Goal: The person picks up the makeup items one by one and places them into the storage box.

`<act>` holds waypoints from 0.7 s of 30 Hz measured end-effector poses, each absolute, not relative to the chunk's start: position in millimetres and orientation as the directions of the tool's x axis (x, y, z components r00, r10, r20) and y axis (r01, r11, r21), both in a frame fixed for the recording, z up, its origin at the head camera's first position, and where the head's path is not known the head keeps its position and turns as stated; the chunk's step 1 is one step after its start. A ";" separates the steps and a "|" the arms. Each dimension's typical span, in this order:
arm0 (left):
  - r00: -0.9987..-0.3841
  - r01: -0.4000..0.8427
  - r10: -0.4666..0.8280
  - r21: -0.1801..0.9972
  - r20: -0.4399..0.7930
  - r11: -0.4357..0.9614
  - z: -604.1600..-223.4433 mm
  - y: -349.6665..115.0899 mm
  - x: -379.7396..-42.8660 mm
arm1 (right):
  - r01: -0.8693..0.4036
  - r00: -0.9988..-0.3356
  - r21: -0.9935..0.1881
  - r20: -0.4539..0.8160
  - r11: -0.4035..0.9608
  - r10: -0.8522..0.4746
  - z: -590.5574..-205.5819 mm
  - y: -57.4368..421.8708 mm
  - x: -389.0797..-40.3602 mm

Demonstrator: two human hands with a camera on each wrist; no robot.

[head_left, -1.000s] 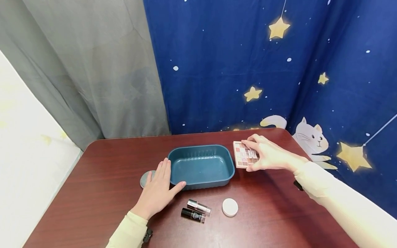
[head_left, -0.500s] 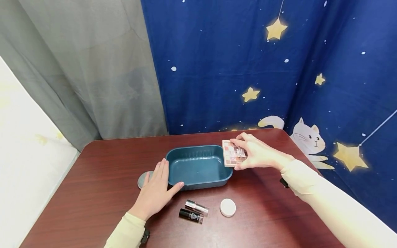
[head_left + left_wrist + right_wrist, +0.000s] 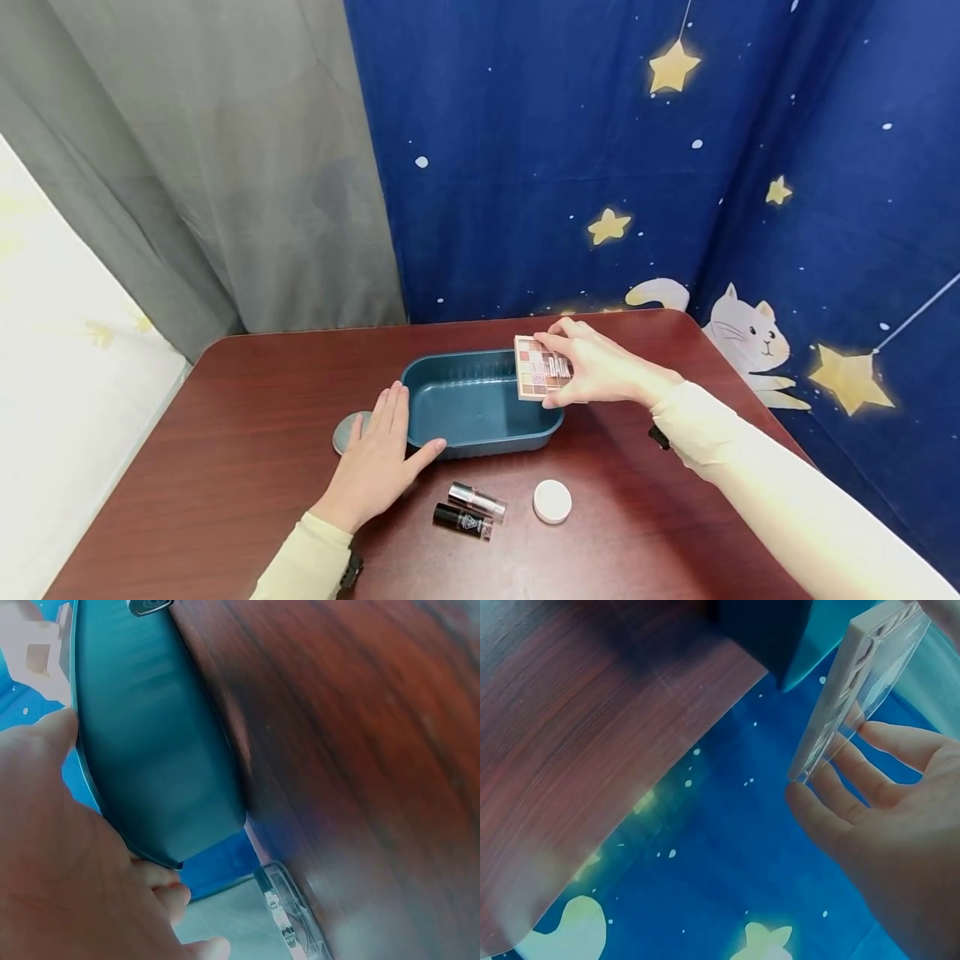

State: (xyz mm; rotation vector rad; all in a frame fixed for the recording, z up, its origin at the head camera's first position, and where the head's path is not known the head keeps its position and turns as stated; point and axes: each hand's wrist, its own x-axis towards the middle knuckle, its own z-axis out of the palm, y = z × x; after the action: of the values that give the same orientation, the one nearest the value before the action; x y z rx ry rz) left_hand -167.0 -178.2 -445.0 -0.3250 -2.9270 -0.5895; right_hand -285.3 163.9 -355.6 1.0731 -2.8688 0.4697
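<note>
My right hand (image 3: 600, 367) grips an eyeshadow palette (image 3: 537, 371) by its edges, thumb at the near side and fingers at the far side. The palette, pink-edged with small coloured squares under a clear lid, hangs over the right end of a teal plastic basin (image 3: 480, 446). In the right wrist view the palette (image 3: 855, 682) is raised above the tabletop. My left hand (image 3: 375, 462) lies with straight fingers along the basin's left side, its thumb at the near rim. The left wrist view shows those fingers against the basin wall (image 3: 157, 750).
A round grey-lidded item (image 3: 345, 433) lies partly behind my left hand. Before the basin are a silver tube (image 3: 477, 502), a black tube (image 3: 461, 521) and a round white container (image 3: 552, 502). Curtains (image 3: 525, 167) hang behind the dark red table (image 3: 262, 433).
My right hand has carried the palette leftward from beside the basin to over its right end. The left hand has stayed at the basin's left side.
</note>
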 end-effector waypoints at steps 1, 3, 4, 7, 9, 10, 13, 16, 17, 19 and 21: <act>-0.967 0.237 0.183 0.364 0.176 0.901 -444.3 -178.1 -166.3 | -0.649 -0.758 -0.267 0.142 0.713 -0.637 -355.7 162.3 -285.3; -0.965 0.242 0.184 0.368 0.186 0.898 -443.0 -177.7 -165.3 | -0.651 -0.755 -0.260 0.134 0.713 -0.641 -356.3 159.1 -285.7; -0.965 0.241 0.183 0.367 0.187 0.898 -442.5 -177.5 -164.9 | -0.652 -0.755 -0.256 0.131 0.714 -0.642 -356.7 157.6 -285.9; -0.964 0.245 0.184 0.365 0.194 0.898 -440.9 -176.6 -164.2 | -0.652 -0.754 -0.263 0.126 0.711 -0.645 -357.7 153.2 -286.7; -0.964 0.245 0.184 0.364 0.194 0.899 -440.3 -176.0 -164.0 | -0.651 -0.754 -0.262 0.123 0.712 -0.645 -358.2 150.2 -287.1; -0.965 0.242 0.183 0.361 0.190 0.901 -440.2 -175.8 -164.1 | -0.653 -0.753 -0.265 0.124 0.709 -0.647 -358.5 148.8 -287.2; -0.965 0.242 0.184 0.361 0.190 0.900 -440.2 -175.7 -164.5 | -0.657 -0.749 -0.262 0.119 0.707 -0.652 -359.3 144.7 -287.3; -0.965 0.239 0.182 0.360 0.187 0.902 -441.5 -176.3 -165.4 | -0.662 -0.744 -0.260 0.116 0.703 -0.657 -360.3 140.9 -287.8; -0.966 0.238 0.181 0.360 0.184 0.902 -441.9 -176.5 -165.8 | -0.662 -0.744 -0.260 0.115 0.703 -0.658 -360.8 140.0 -287.9; -0.967 0.236 0.181 0.360 0.179 0.902 -442.4 -176.7 -166.5 | -0.661 -0.745 -0.259 0.110 0.704 -0.658 -362.0 138.5 -288.3; -0.969 0.231 0.180 0.358 0.171 0.905 -442.8 -176.9 -167.3 | -0.659 -0.746 -0.256 0.102 0.708 -0.658 -363.5 137.1 -288.6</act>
State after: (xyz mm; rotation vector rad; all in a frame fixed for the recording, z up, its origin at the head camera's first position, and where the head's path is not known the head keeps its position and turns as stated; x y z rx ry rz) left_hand -167.3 -176.9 -442.8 -0.3180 -2.9343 -0.5759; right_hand -288.6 137.1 -363.5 1.1180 -2.9004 0.4369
